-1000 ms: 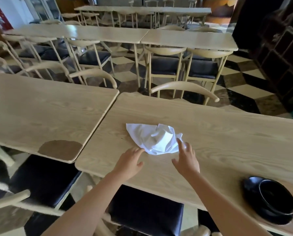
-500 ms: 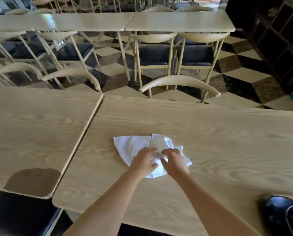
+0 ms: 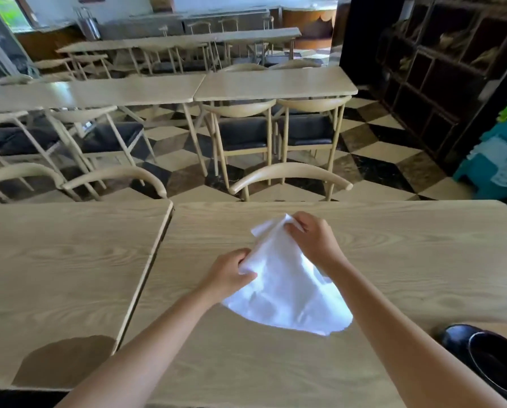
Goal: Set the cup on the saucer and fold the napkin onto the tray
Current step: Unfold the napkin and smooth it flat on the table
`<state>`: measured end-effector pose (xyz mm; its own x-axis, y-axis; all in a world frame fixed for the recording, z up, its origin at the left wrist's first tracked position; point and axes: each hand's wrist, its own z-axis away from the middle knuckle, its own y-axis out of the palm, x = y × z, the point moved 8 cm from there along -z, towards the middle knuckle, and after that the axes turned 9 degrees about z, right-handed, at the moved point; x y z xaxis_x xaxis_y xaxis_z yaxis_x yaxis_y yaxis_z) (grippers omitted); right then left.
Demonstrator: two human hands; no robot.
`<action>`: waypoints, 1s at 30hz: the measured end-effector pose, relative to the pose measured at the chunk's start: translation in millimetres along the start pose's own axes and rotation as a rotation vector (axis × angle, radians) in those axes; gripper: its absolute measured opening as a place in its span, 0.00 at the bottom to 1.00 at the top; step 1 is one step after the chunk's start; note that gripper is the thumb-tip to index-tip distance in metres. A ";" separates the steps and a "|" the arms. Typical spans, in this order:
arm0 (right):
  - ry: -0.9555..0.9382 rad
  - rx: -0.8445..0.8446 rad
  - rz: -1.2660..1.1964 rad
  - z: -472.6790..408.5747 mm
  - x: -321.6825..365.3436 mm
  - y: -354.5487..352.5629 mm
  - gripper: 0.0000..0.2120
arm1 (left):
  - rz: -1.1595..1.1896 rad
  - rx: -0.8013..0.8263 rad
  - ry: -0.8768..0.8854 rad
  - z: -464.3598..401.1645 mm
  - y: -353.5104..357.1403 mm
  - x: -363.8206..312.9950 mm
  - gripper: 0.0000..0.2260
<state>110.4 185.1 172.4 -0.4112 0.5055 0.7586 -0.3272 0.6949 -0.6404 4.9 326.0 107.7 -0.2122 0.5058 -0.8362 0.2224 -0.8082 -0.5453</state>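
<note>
A white napkin (image 3: pixel 284 287) is lifted above the wooden table (image 3: pixel 393 260) and hangs spread out between my hands. My left hand (image 3: pixel 231 275) pinches its left edge. My right hand (image 3: pixel 311 240) pinches its far corner, a little higher and further away. At the bottom right edge of the view a black cup (image 3: pixel 499 363) sits on a black saucer (image 3: pixel 455 337), partly cut off by the frame. No tray is in view.
A second wooden table (image 3: pixel 64 260) abuts on the left, with a worn brown patch (image 3: pixel 64 360) at its near corner. Curved chair backs (image 3: pixel 290 175) stand along the far edge. Further tables, chairs and a dark shelf unit (image 3: pixel 440 69) fill the room behind.
My hands reached the crumpled napkin, took hold of it and raised it off the table, so it now hangs opened out. The view tilted up again.
</note>
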 end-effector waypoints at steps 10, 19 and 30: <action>-0.157 -0.131 -0.211 10.3 79.5 -70.9 0.08 | 0.675 0.311 -0.163 30.0 -47.4 -90.4 0.12; -0.025 0.057 -0.726 32.5 81.1 -60.6 0.09 | 0.246 -0.142 0.282 31.1 -85.5 -151.3 0.09; -0.197 -0.450 0.024 82.1 125.9 -82.8 0.17 | -0.383 0.023 0.363 23.7 -101.1 -214.7 0.07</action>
<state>15.9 149.2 311.0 -0.5818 0.4479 0.6789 0.0665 0.8581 -0.5091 5.5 291.9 343.7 0.0699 0.8347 -0.5462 0.1719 -0.5494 -0.8176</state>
